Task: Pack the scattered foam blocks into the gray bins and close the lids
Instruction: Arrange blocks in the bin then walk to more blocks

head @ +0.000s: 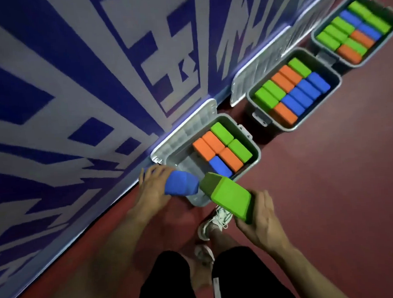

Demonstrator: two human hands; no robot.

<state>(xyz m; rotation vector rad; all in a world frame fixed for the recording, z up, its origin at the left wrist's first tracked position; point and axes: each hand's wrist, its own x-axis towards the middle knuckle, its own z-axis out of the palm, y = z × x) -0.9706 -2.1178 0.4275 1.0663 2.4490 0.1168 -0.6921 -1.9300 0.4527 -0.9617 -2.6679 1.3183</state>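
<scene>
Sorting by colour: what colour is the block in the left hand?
Blue block, gripped by the left hand; head view.

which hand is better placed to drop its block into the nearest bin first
Left, probably. The left hand holds the blue block right at the rim beside the empty part of the nearest bin; the right hand holds the green block farther back.

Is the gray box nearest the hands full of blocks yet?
Not full. The nearest gray plastic bin shows bare floor at its near end beside six foam blocks.

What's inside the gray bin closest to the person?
The nearest bin holds six standing foam blocks: three orange, two green, one blue. Its near end looks unfilled, partly hidden by the held blue block and green block.
</scene>
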